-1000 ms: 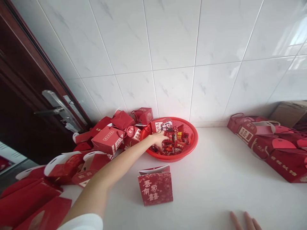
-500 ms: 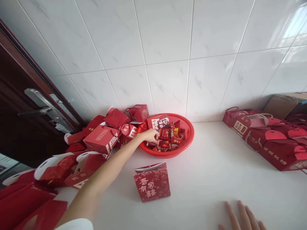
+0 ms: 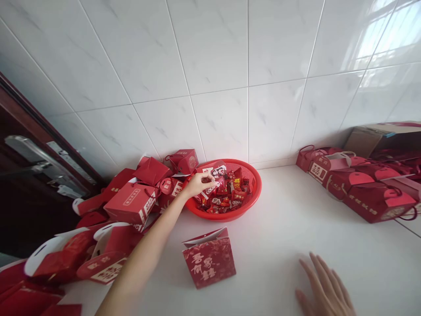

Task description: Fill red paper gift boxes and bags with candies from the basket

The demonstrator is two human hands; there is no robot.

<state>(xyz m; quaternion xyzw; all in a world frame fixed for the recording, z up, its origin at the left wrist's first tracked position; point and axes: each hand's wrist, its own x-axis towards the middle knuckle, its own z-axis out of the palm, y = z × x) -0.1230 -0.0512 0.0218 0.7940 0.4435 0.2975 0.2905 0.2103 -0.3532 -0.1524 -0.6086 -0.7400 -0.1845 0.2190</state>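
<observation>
My left hand (image 3: 199, 183) is over the left side of a red plastic basket (image 3: 255, 199), thumb and fingers pinched on a small red wrapped candy (image 3: 215, 184). Below it the basket holds several wrapped candies (image 3: 237, 195) in red, with some yellow and dark ones. Nearer to me a dark red paper gift box (image 3: 210, 263) with pale lettering stands upright on the white counter, its top gaping. To the right of that box my right hand (image 3: 324, 285) lies flat on the counter, fingers apart, holding nothing.
Red gift boxes (image 3: 131, 202) are heaped left of the basket, some with open flaps. More closed boxes (image 3: 378, 199) with handles stand at the right, beside a cardboard carton (image 3: 365, 141). A tiled wall (image 3: 220, 123) backs the counter; a dark door (image 3: 23, 193) is at left.
My left hand has lifted slightly from among the candies with one between its fingers. More of my right hand shows, farther onto the counter. The view has shifted somewhat to the right.
</observation>
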